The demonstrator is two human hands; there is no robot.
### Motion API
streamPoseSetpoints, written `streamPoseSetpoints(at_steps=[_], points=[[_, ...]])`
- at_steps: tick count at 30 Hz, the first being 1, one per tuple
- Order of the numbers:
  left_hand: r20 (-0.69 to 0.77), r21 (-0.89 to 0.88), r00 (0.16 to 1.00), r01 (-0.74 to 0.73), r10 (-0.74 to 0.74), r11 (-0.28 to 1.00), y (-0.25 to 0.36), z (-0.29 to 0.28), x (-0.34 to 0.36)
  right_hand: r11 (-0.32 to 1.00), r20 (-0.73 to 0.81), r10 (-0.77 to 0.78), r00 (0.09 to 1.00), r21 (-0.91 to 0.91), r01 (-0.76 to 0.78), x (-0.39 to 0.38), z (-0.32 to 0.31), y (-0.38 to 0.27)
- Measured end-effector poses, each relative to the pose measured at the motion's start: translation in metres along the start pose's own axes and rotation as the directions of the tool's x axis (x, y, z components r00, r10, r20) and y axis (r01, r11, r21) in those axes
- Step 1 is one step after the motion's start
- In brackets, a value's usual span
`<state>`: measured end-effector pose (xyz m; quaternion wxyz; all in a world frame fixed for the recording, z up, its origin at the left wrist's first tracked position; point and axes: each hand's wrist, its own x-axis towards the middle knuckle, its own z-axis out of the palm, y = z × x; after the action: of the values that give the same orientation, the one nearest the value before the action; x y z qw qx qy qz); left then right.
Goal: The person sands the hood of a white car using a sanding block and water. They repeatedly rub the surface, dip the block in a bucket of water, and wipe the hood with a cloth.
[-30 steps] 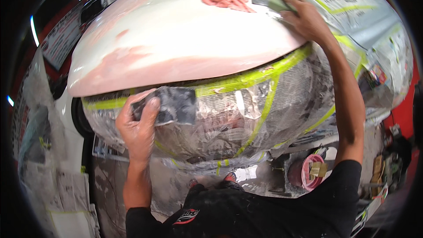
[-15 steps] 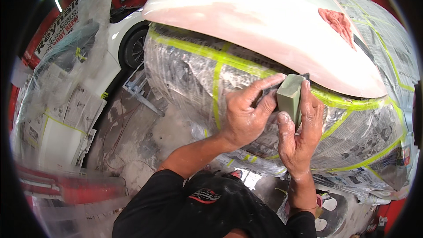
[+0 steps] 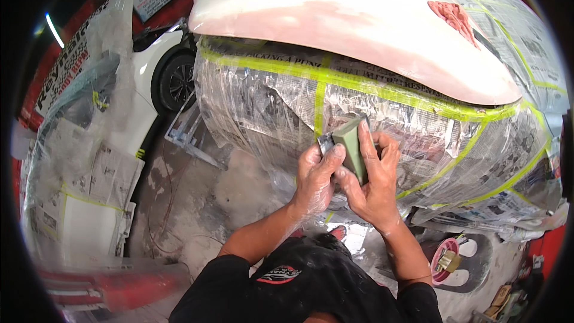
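Note:
A green sanding block (image 3: 350, 143) is held in front of my chest, short of the masked car front. My right hand (image 3: 375, 182) grips it from the right, with a finger laid along its side. My left hand (image 3: 314, 179) is closed at its left side, pinching a dark sheet that looks like sandpaper (image 3: 326, 142) against the block. White dust coats both hands. Beyond them lies a car hood (image 3: 335, 30), white with pinkish patches. A crumpled pink cloth (image 3: 452, 19) rests on its right part.
Newspaper and plastic with yellow-green tape cover the car front (image 3: 269, 104). At left stand a white car (image 3: 149, 72), partly masked, and a metal stand (image 3: 194, 137). A red bumper (image 3: 131, 290) is low left. A pink bucket (image 3: 439, 275) sits on the floor at right.
Both hands have drawn the block back from the hood's edge, down and to the left, toward my body. The view has shifted slightly.

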<state>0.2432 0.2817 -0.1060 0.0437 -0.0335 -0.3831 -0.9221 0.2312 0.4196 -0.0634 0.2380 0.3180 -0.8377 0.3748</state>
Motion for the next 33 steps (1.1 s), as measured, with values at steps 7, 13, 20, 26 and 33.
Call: streamPoseSetpoints(at_steps=[7, 13, 20, 26, 33], points=[[0.091, 0.204, 0.995, -0.046, 0.027, 0.978, -0.015, 0.0, -0.015, 0.968, -0.007, 0.209, 0.978, 0.145, -0.206, -0.044, -0.006, 0.026], [0.303, 0.444, 0.951, -0.078, -0.068, 0.892, -0.055, 0.028, -0.029, 0.512, 0.103, 0.579, 0.809, 0.726, -0.459, -0.086, -0.054, 0.066], [0.388, 0.548, 0.914, -0.122, -0.122, 0.828, -0.171, 0.118, -0.043, 0.582, -0.12, 0.668, 0.735, 0.699, -0.415, -0.185, -0.143, 0.131], [0.247, 0.875, 0.898, -0.046, -0.363, 0.482, -0.272, 0.202, -0.032, 0.745, -0.235, 0.638, 0.733, 0.427, -0.512, -0.253, -0.22, 0.185], [0.039, 0.954, 0.752, 0.167, -0.658, 0.248, -0.393, 0.223, -0.051, 0.746, -0.12, 0.636, 0.762, -0.159, -0.647, -0.339, -0.26, 0.208]])
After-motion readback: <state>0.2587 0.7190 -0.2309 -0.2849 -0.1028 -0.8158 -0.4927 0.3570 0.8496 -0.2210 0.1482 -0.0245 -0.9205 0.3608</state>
